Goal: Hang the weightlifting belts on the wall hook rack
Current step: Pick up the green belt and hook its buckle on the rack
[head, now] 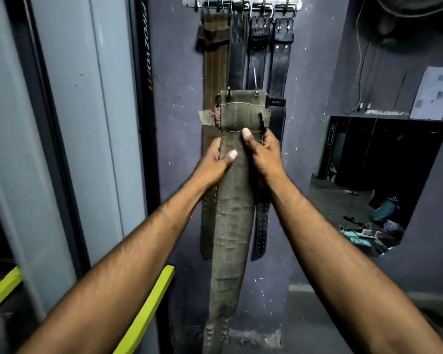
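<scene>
Gripping olive canvas belt (234, 200) near its buckle end: left hand (215, 162) and right hand (262, 152), thumbs on its face; belt hanging vertically, below wall hook rack (241, 3); four belts (256, 60) hung there.

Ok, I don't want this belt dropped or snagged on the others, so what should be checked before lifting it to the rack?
1. Grip on the olive belt: ok. The left hand and right hand both hold it just below the buckle end.
2. Buckle end uppermost: ok. Metal pins show at its top edge.
3. Height: not ok. The belt's top sits well below the hook rack.
4. Free hook: cannot tell. The brown belt and black belts crowd the hooks.
5. Tail clear: cannot tell. Its lower end leaves the frame.
</scene>
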`<state>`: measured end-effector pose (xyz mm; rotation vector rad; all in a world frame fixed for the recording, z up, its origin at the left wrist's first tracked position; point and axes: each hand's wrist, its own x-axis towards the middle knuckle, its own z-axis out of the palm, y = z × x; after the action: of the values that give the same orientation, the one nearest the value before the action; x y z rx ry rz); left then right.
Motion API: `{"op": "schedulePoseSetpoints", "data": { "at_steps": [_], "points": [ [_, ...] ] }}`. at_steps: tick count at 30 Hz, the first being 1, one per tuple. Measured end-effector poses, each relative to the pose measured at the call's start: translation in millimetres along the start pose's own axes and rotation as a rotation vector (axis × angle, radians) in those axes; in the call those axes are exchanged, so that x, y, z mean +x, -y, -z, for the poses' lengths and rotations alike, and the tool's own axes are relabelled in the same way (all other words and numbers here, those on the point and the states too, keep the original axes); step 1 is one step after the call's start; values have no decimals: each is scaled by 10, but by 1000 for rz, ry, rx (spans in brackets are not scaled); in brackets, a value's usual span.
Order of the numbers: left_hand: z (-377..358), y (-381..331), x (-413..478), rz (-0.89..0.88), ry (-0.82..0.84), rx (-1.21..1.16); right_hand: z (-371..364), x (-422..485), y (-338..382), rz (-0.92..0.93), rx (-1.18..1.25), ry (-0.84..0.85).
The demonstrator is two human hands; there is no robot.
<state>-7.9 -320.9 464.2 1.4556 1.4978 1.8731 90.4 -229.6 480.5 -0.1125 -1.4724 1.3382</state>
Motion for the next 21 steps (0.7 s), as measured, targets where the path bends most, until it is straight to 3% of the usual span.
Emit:
{"op": "schedulePoseSetpoints", "data": {
  "at_steps": [2,4,6,8,11,16,18,21],
  "points": [
    [3,99,-57,-50,14,190,14,53,32,24,-2,-42],
    [-35,115,-57,-153,-134,462,-17,79,72,34,2,-77],
    [-82,85,-73,-235,-244,561,-50,96,80,38,15,-100],
    [-46,117,-47,-246,-186,492,-56,118,90,38,35,-124],
    [53,271,-62,-129,35,345,-25,159,113,31,65,-156],
    [-36,425,-185,-246,-229,521,-62,156,77,1,69,-138],
    [-13,494,-219,-227,-185,451,-48,149,86,-3,68,-113],
    [27,674,-341,-126,11,342,-15,174,154,-6,70,-126]
  ]
}}
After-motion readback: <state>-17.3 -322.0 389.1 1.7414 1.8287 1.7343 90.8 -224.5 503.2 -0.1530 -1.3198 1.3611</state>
